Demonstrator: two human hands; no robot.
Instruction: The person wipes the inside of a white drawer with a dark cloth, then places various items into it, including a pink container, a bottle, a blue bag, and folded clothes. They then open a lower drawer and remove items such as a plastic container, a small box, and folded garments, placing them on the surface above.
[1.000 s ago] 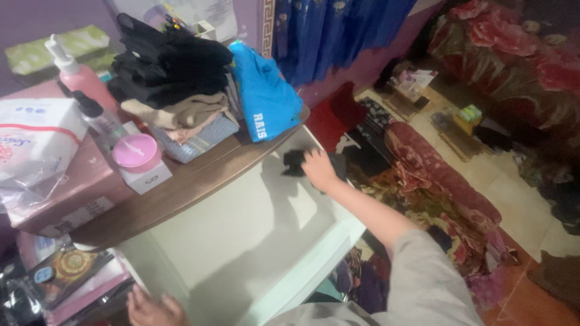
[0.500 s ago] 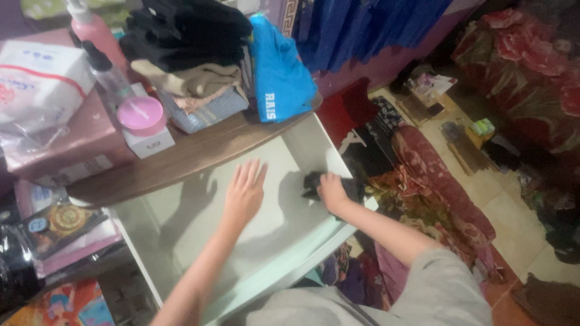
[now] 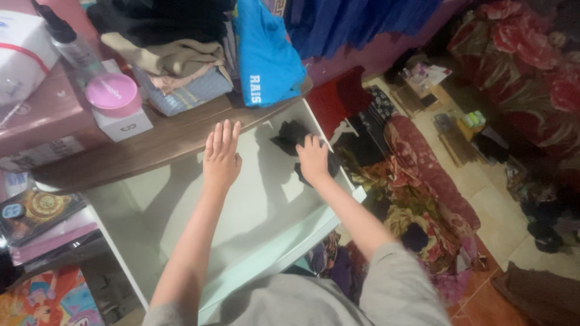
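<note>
My right hand presses the black cloth flat in the drawer; beside it, my left hand hovers open, holding nothing.

The cloth under my right hand is black, and the drawer it lies in is a pale mint white, with my left hand spread over that pale bottom below the dark brown tabletop. On top I see a bright blue shirt with white lettering, a stack of folded clothes in black, tan and grey-blue, and a pink round lid on a white box. My sleeve is grey, the blanket on the floor is dark red with a flower pattern, and the floor tiles are cream.
</note>
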